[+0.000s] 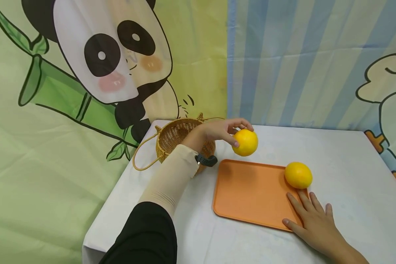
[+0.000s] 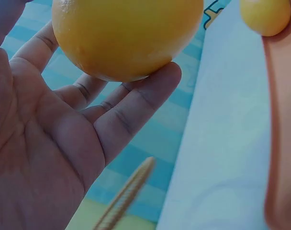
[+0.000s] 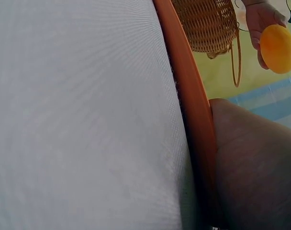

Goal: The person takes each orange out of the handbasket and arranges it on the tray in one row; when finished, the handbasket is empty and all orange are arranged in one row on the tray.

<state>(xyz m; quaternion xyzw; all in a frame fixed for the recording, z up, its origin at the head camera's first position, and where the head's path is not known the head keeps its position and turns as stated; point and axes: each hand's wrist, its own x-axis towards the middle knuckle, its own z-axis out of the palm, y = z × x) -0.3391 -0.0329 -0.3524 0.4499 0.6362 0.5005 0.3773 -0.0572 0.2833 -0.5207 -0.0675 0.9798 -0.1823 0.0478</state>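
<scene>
My left hand grips a round yellow-orange fruit between thumb and fingers, above the tray's far left corner. Seen close in the left wrist view, the held fruit is smooth and shiny, with fingertips against its underside. A second fruit of the same look sits at the far right corner of the orange tray. Just nearer than that fruit, my right hand rests with spread fingers over the tray's right end. In the right wrist view its thumb lies along the tray rim.
A wicker basket with a looped handle stands left of the tray, partly behind my left forearm. The white-covered table backs onto printed curtains, one with a panda and one with stripes.
</scene>
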